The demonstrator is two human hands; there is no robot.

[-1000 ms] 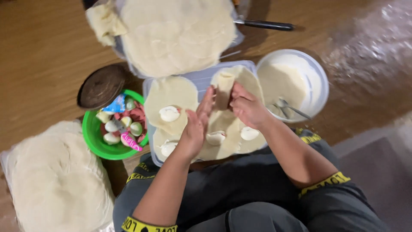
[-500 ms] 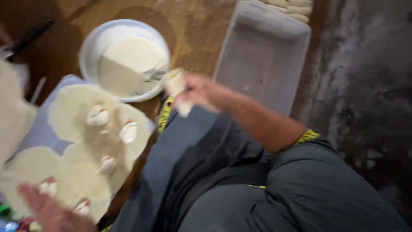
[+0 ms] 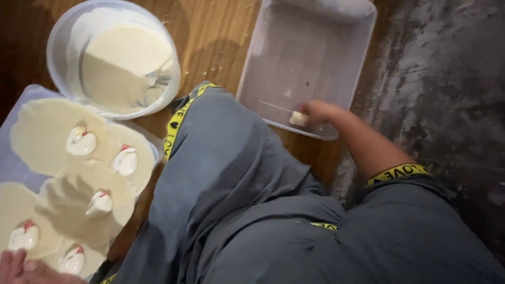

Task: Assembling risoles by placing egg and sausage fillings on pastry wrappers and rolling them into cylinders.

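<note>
One pale folded roll [image 3: 299, 119] pinched in right hand [image 3: 321, 111] fingers, low inside clear plastic tub [image 3: 336, 31]. White bowl [image 3: 60, 37] holding creamy batter and fork [image 3: 157, 81]. Left hand [image 3: 21, 269] at wrappers [image 3: 47, 126] on tray, grip unclear.

From my remote seat I see a white bowl [image 3: 60, 39] of pale batter with a metal utensil [image 3: 155, 81] resting in it on the wooden floor [image 3: 210, 37]. Beside it, thin round wrappers [image 3: 42, 129] topped with white filling [image 3: 81, 143] overlap on a tray.
</note>
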